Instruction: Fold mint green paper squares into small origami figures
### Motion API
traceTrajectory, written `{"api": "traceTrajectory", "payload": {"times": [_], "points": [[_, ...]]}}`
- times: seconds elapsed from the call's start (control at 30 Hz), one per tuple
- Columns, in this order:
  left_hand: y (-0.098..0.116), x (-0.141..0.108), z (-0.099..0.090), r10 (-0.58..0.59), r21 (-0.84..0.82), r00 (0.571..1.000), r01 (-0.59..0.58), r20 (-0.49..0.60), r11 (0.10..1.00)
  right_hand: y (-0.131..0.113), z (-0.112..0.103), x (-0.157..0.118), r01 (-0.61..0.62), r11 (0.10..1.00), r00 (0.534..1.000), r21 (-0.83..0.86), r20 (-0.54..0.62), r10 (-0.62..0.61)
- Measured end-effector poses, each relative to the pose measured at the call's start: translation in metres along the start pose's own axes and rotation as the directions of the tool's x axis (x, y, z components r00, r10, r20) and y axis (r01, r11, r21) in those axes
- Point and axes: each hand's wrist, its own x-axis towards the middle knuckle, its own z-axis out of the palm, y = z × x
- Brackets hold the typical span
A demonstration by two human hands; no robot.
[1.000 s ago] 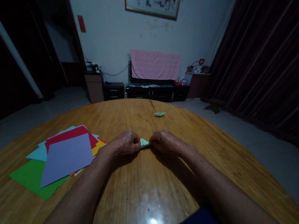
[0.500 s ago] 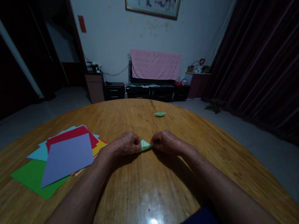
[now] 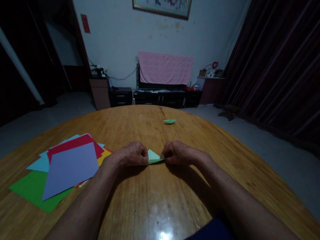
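A small pale green folded paper (image 3: 153, 158) with a pointed peak is held just above the wooden table (image 3: 142, 209), near its middle. The fingers of my left hand (image 3: 133, 154) are closed on its left end. My right hand (image 3: 177, 153) pinches its right end, with the fingertips partly hidden. Farther back on the table lies another small green folded paper (image 3: 170, 121), which neither hand touches.
Left of my left hand lies a loose pile of coloured sheets, with a lavender sheet (image 3: 70, 169) on top, a red sheet (image 3: 74, 143) and a green sheet (image 3: 33, 189). Beyond the table stands a low black cabinet (image 3: 160, 98) by the wall.
My hands are slightly farther apart, and more of the pale green folded paper shows between them. The whole view has shifted a little.
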Motion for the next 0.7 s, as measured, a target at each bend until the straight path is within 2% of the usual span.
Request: {"api": "traceTrajectory", "payload": {"times": [0.1,0.27,0.47,0.6,0.7], "points": [[-0.002,0.003,-0.001,-0.005,0.016,1.0,0.005,0.004,1.0,-0.003,-0.005,-0.003,0.02,1.0,0.997,0.018,0.079,-0.021],[0.002,0.0,-0.001,-0.015,-0.014,1.0,0.016,0.026,1.0,-0.01,-0.001,-0.001,0.137,0.987,0.99,0.081,0.005,-0.138],[0.008,-0.005,-0.003,-0.037,-0.07,0.998,0.04,0.045,0.997,-0.015,0.012,0.004,0.1,0.995,0.994,0.008,-0.052,-0.099],[0.009,-0.006,-0.005,-0.038,-0.115,0.996,0.047,0.086,0.992,-0.018,0.012,0.004,0.042,0.999,0.998,-0.012,-0.038,-0.042],[0.008,-0.006,-0.004,-0.026,-0.144,0.997,0.036,0.073,0.989,-0.02,0.011,0.003,0.044,0.999,0.999,-0.031,-0.032,-0.045]]}}
